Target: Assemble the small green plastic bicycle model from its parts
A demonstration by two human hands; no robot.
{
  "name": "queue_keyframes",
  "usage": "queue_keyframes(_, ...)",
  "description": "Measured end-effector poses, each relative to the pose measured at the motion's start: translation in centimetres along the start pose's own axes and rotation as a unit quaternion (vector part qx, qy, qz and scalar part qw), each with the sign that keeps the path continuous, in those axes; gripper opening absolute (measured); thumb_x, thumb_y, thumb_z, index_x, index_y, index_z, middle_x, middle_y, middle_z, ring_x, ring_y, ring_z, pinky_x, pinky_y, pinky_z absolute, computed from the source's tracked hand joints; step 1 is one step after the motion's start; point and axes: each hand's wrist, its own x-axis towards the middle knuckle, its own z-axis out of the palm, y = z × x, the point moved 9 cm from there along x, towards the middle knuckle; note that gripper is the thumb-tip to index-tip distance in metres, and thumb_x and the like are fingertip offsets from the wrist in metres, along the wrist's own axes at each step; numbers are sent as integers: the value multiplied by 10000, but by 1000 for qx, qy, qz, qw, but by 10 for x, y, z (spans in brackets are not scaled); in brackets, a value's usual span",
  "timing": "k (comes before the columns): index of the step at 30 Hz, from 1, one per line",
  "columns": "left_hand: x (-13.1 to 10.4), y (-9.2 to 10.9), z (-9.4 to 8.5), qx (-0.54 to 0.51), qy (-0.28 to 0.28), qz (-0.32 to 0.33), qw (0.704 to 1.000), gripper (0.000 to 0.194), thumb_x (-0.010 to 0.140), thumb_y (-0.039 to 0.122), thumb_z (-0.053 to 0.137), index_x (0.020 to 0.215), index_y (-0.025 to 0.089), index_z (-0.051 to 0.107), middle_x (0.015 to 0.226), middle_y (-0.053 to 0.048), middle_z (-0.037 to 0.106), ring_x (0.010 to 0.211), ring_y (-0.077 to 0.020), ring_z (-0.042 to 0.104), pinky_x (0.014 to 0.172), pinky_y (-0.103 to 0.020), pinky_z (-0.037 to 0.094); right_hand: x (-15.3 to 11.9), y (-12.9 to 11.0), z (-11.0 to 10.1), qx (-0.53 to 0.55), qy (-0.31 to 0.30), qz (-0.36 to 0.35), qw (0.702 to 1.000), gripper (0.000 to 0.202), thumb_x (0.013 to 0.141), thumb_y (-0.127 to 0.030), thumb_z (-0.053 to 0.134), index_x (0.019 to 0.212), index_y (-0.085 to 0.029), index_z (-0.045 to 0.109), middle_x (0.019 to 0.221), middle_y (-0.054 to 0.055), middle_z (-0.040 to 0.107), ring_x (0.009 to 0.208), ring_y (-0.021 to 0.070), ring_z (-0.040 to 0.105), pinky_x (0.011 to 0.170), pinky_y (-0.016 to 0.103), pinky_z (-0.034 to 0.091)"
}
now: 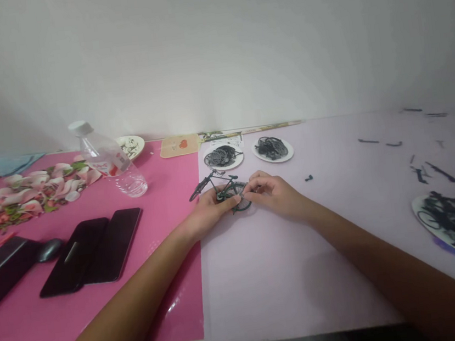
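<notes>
A small dark model bicycle [222, 179] is between my two hands, over the seam of the pink and pale table coverings. My left hand [212, 208] is closed around its lower frame and rear wheel, with the thumb against the wheel. At the right side of that wheel, my right hand [269, 190] is pinched, its fingertips touching the wheel's edge. Whether a small part sits between those fingertips is hidden. The front wheel and handlebar point up to the left. Just right of my right hand lies a tiny dark piece [308, 178].
Behind the hands are a white plate of dark wheels [241, 161] and another plate [289, 154]. A larger plate of bike parts [419, 206] and loose dark pieces [441, 172] lie right. Left are a water bottle [112, 162], two phones [112, 245], a mouse [50, 250] and petals [55, 183].
</notes>
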Motion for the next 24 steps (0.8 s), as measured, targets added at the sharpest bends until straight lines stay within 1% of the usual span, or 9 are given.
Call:
queue_keyframes(4, 0, -4, -2, -11, 1, -10, 1000, 479, 804, 446, 838, 1153, 157, 682, 1009, -71, 709, 823, -153, 629, 722, -265, 450, 0, 0, 0, 4, -1, 0, 1000, 229, 897, -469, 717, 947, -252, 769, 1070, 49, 600, 963, 201, 583, 893, 368, 473)
queue_keyframes(8, -1, -6, -4, -31, 6, -17, 999, 546, 778, 422, 863, 1216, 161, 666, 1069, -93, 714, 873, -170, 653, 767, -284, 472, 0, 0, 1, 8, -5, 2, 1000, 224, 898, -467, 718, 949, -254, 767, 1072, 50, 598, 970, 203, 582, 880, 364, 474)
queue_keyframes(13, 0, -8, -2, -63, -8, -29, 998, 548, 774, 377, 872, 1228, 160, 653, 1109, -99, 713, 908, -174, 664, 824, -303, 483, 0, -2, 2, 13, -7, 1, 1000, 198, 899, -442, 717, 937, -256, 771, 1076, 50, 597, 967, 201, 583, 878, 367, 473)
queue_keyframes(20, 0, -10, -1, -89, -25, -50, 994, 508, 770, 320, 882, 1202, 171, 659, 1073, -75, 704, 854, -143, 637, 737, -268, 440, -1, -4, 2, 7, -6, 2, 1000, 219, 900, -461, 710, 947, -256, 773, 1077, 56, 599, 987, 210, 580, 889, 372, 474)
queue_keyframes(24, 0, -10, -3, -86, -16, -49, 995, 519, 752, 325, 895, 1192, 184, 660, 1052, -66, 707, 848, -148, 638, 735, -276, 440, -1, -5, 2, 10, -5, 4, 1000, 219, 891, -464, 718, 935, -259, 780, 1066, 53, 597, 972, 207, 582, 880, 374, 478)
